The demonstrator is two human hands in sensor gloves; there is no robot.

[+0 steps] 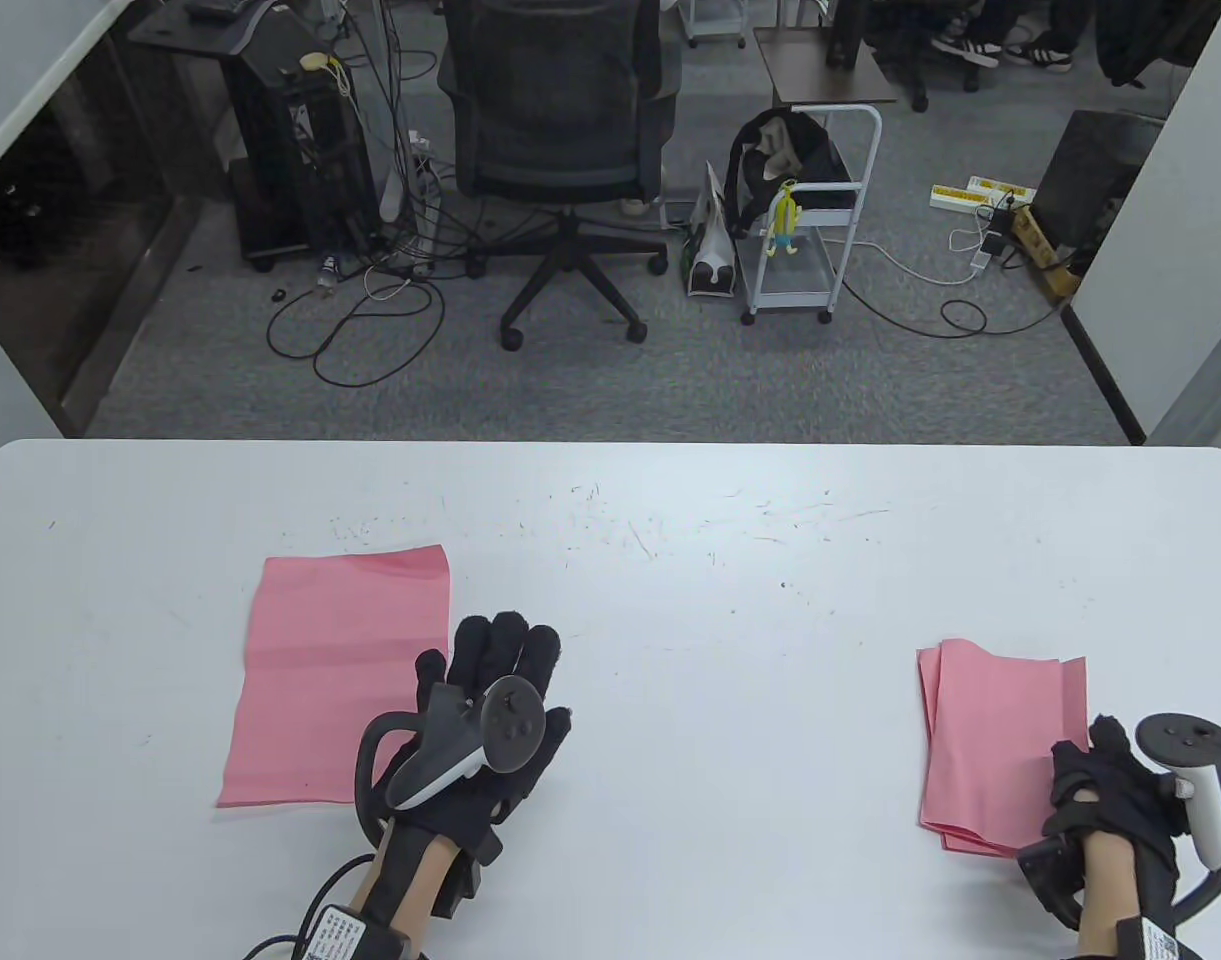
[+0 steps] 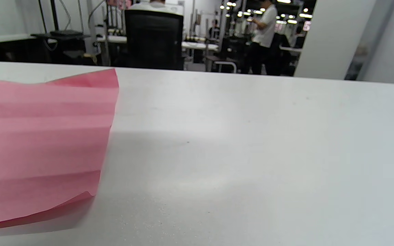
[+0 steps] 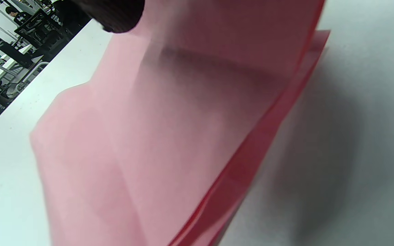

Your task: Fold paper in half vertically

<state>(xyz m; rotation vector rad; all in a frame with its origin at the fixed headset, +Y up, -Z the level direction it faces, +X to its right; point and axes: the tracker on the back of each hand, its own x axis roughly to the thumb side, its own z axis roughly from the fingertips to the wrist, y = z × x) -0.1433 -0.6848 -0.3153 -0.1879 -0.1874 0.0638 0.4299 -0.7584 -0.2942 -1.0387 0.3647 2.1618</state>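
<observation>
A single pink paper sheet (image 1: 340,670) lies flat on the white table (image 1: 690,620) at the left, with faint crease lines; it also shows in the left wrist view (image 2: 43,143). My left hand (image 1: 475,655) lies open with fingers spread at the sheet's right edge, its thumb over that edge. A stack of folded pink paper (image 1: 995,740) lies at the right. My right hand (image 1: 1070,768) grips the stack's near right corner. In the right wrist view a fingertip (image 3: 115,13) rests on the top sheet (image 3: 169,130), and the sheets are raised slightly off the table.
The table's far edge (image 1: 610,442) runs across the middle of the table view. Beyond it stand an office chair (image 1: 560,150), a white cart (image 1: 810,230) and floor cables. Bare table lies between the two papers.
</observation>
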